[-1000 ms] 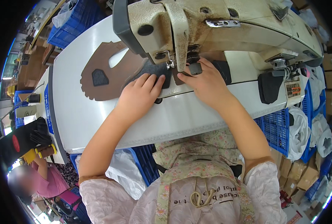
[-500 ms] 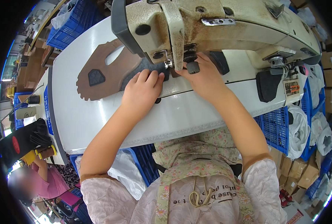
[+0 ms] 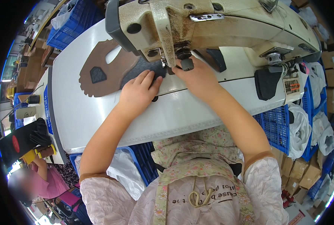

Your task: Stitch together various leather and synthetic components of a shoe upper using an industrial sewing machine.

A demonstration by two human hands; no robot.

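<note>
From the head view, I'm looking down on someone at a sewing machine [image 3: 212, 35], and I'd judge the step in hand to be sewing a seam. The brown leather piece [image 3: 116, 73] lies flat toward the far left corner of the white surface [image 3: 167, 108], its dark grey panel [image 3: 146, 64] reaching the presser foot [image 3: 164, 62]. The left hand [image 3: 138, 92] rests at the panel's near edge, fingers close together and lightly bent, thumb a little apart. The right hand [image 3: 197, 77] reaches beside the foot, partly behind a knob [image 3: 187, 64]; whether its fingertips pinch anything, I can't tell. Beyond it lies a black-ended part [image 3: 215, 60], maybe of the same piece. The next move, I'd say, calls for both hands keeping the panel flat and its edge lined up with the foot, fingertips clear of the needle.

Under the front edge, toward the left, a blue crate [image 3: 136, 162] holds white plastic [image 3: 123, 170]. Below the right end, a blue mesh basket [image 3: 274, 125] stands beside a white bag [image 3: 299, 131]. Past the far left corner, another crate [image 3: 75, 30] has a clear bag [image 3: 64, 17] in it. A small tray [image 3: 292, 88] at the right edge carries something orange.
</note>
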